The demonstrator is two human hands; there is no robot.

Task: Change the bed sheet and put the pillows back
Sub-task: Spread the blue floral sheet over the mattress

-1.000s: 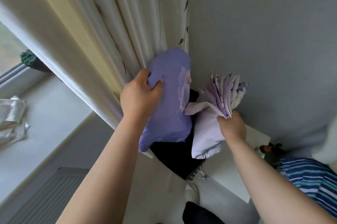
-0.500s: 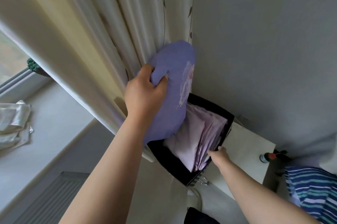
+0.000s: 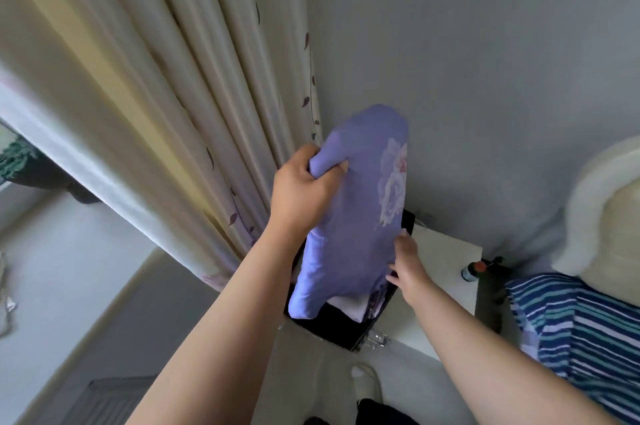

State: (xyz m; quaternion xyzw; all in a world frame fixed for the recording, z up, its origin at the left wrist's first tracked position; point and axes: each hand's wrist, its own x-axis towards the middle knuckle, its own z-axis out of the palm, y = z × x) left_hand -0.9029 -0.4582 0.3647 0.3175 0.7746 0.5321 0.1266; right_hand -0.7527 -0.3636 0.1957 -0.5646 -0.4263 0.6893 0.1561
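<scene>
Purple cloth, a folded sheet [image 3: 349,216] with a pale flower print, hangs from my left hand [image 3: 301,196]. The fingers [image 3: 323,161] are clenched around a bunched top corner, thumb on the near side, so the bundle droops below them over a black box [image 3: 332,324] in the corner between curtain [image 3: 194,78] and wall. My right hand [image 3: 408,265] meets the sheet's lower edge, just above the box rim. Its fingers [image 3: 401,241] look fairly straight, touching the cloth, not gripping it, though their tips slip behind the fabric, so I cannot be sure.

I judge this to be the fetching of clean linen. To do it well I would steady the loose lower end with the right hand, lift the bundle clear of the rim, and keep its folds together while carrying it to the bed.

Hard to make out: the box contents, only a strip of white and lilac cloth under the sheet. A striped cover [image 3: 581,327] and a cream pillow [image 3: 609,216] are cut off at the right edge.
</scene>
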